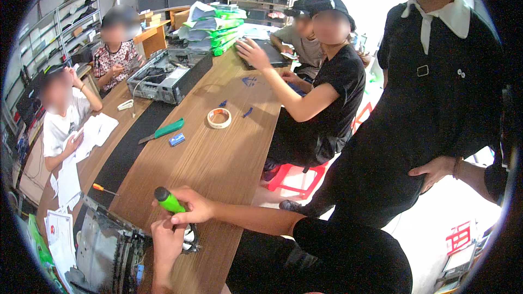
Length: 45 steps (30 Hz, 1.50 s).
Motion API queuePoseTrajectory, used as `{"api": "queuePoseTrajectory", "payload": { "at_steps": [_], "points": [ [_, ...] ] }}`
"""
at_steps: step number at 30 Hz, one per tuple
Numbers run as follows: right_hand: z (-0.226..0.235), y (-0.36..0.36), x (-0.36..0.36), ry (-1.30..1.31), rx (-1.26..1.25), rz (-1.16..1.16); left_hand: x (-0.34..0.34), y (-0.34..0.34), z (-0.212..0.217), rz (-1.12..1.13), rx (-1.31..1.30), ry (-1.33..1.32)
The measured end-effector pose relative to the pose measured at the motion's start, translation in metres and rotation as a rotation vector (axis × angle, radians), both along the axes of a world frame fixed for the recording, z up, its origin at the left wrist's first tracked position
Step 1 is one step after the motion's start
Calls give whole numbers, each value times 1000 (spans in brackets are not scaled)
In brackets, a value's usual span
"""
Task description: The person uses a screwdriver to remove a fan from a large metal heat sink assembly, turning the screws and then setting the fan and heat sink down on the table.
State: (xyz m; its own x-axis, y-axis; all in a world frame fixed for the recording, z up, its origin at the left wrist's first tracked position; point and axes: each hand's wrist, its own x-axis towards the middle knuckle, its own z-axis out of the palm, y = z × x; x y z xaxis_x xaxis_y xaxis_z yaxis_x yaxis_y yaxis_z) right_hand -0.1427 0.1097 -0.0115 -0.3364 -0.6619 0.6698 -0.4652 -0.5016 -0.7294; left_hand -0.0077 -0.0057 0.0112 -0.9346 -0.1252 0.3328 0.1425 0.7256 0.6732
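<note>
My right hand (195, 207) is wrapped round a screwdriver with a bright green handle and a black end (172, 201). The handle tilts up and left; the tool's lower part is hidden. Directly below, my left hand (168, 237) has its fingers closed, but what they grip is covered. Beside it on the table lies a small black and white part (190, 238), partly hidden by the hands. To the left of my left hand stands an opened metal computer case (106, 247), its frame turned toward me.
Across the wooden table (180, 174) lie an orange-handled screwdriver (103, 189), a green-handled knife (166, 130), a blue eraser-like block (177, 140) and a tape roll (219, 118). Farther off are another computer case (169, 84) and stacked green-edged packets (223, 35). Several people surround the table.
</note>
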Motion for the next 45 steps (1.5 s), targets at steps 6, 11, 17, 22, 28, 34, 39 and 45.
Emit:
{"api": "queuePoseTrajectory", "payload": {
  "at_steps": [6,11,17,22,28,34,39,45],
  "points": [
    [14,9,4,-87,34,12,2,4,24,-41,37,-130],
    [19,8,2,67,46,56,3,2,7,-32,52,2],
    [20,8,6,91,-17,6,5,8,21,5,116,-69],
    [26,9,8,52,59,71,7,3,21,-70,111,-99],
    [25,11,4,147,42,27,-1,13,21,-17,80,217],
    [23,10,2,188,17,26,1,4,16,-69,95,23],
    [16,14,4,79,107,9,0,5,16,-3,77,7],
    [15,10,5,97,64,31,2,9,25,-3,0,184]
  ]
}}
